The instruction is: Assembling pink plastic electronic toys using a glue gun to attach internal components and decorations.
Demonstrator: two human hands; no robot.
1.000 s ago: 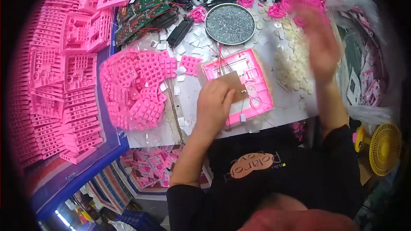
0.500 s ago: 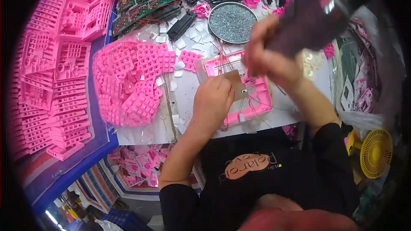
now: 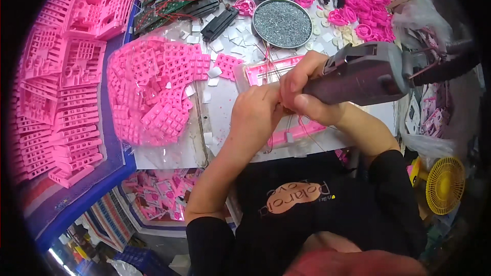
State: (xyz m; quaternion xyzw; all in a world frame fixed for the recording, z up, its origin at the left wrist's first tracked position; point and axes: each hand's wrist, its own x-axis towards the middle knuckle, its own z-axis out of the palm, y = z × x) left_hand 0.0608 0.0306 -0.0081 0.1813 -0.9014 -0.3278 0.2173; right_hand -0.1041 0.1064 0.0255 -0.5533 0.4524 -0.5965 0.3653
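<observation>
Wrapping around a fat grey tool [image 3: 360, 74], the right hand [image 3: 312, 91] has a snug, closed grip near the tool's front end. The tool lies nearly level, with its back end out to the right. Maybe it is held so close to the front to stop it wobbling. The hands hide its tip, so I cannot tell what the tip touches.

The left hand [image 3: 255, 106] sits over the pink case [image 3: 299, 132], and its fingers come right up to the right hand. I think it is there to hold things steady. Its grip is turned away, so I cannot tell how wide it is or what it pinches.

The pink case lies on the white counter [image 3: 219, 99], under both hands, close to the near edge. Thin wires [image 3: 266, 61] stick out past its far side. A round dish [image 3: 284, 47] of little grey bits [image 3: 282, 21] sits just beyond it, and pink button pads [image 3: 166, 115] lie to the left, probably so they are easy to reach.
</observation>
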